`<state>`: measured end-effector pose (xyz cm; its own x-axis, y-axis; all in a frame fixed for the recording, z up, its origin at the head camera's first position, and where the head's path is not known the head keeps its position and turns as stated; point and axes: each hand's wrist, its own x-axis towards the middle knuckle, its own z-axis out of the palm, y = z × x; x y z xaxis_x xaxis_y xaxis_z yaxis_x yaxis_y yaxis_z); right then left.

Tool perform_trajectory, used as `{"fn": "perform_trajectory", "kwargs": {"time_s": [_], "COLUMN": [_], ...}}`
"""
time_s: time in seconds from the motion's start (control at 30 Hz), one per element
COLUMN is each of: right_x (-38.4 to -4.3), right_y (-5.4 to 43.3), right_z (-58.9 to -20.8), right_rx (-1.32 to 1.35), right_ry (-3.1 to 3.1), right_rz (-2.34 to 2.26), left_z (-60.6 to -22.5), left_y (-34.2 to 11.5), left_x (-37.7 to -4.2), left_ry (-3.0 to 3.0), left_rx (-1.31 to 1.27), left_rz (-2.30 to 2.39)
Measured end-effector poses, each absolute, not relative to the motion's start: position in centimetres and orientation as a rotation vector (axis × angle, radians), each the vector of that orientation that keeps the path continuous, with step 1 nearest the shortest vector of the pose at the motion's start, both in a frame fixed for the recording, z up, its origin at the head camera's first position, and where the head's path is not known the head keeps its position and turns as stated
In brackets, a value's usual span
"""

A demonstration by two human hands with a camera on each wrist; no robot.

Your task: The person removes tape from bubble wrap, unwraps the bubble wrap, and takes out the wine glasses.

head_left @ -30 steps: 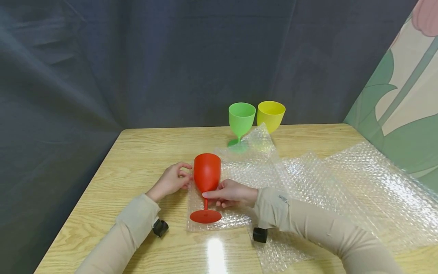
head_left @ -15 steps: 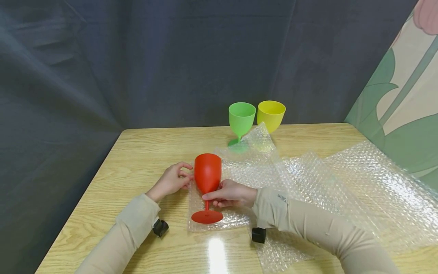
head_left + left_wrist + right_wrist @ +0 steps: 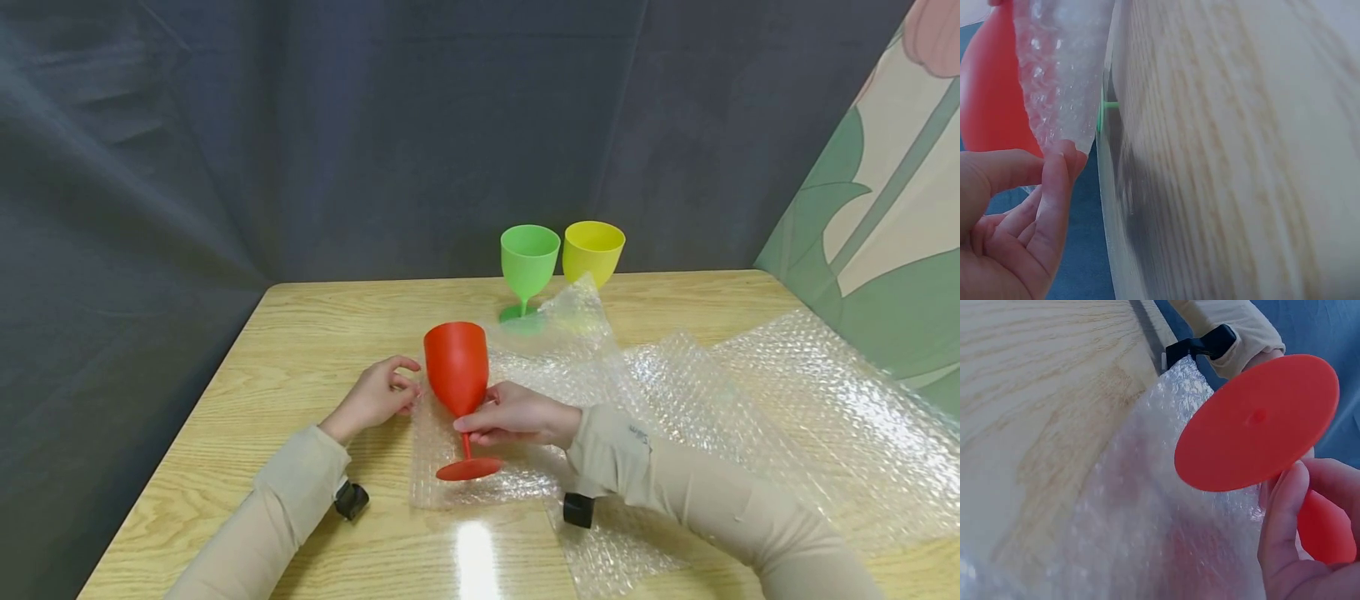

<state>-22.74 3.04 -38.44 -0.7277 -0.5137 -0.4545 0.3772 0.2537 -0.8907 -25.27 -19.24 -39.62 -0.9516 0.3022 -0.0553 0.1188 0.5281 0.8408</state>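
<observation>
A red plastic goblet [image 3: 456,367] tilts over a sheet of bubble wrap [image 3: 540,371], its foot toward me and its bowl leaning away to the left. My right hand [image 3: 519,414] holds it by the stem, thumb across the front just under the bowl. The underside of the round foot [image 3: 1260,422] fills much of the right wrist view. To the goblet's left, my left hand [image 3: 378,392] pinches the edge of the bubble wrap between thumb and fingers. That raised edge of bubble wrap [image 3: 1063,69] shows in the left wrist view, partly covering the red bowl.
A green goblet [image 3: 528,262] stands at the back of the wooden table [image 3: 337,317], beside a yellow goblet [image 3: 591,254] whose lower part is behind raised bubble wrap. More bubble wrap [image 3: 840,417] spreads over the right side. A dark curtain [image 3: 450,125] hangs behind.
My right hand has lifted and tilted the red goblet, with its foot swinging right and its bowl leaning left. The left hand stays in place. The wrap's back corner has shifted slightly.
</observation>
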Motion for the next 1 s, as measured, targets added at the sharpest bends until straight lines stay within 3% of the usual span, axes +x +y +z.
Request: {"fn": "perform_trajectory", "kwargs": {"time_s": [1.0], "right_x": [-23.4], "right_y": [8.4], "right_z": [-35.5], "right_rx": [-0.28], "right_ry": [2.077], "right_rz": [-1.792], "left_z": [-38.9], "left_y": [-18.9], "left_x": [-24.6], "left_ry": [2.586], "left_rx": [0.354], "left_rz": [1.318]}}
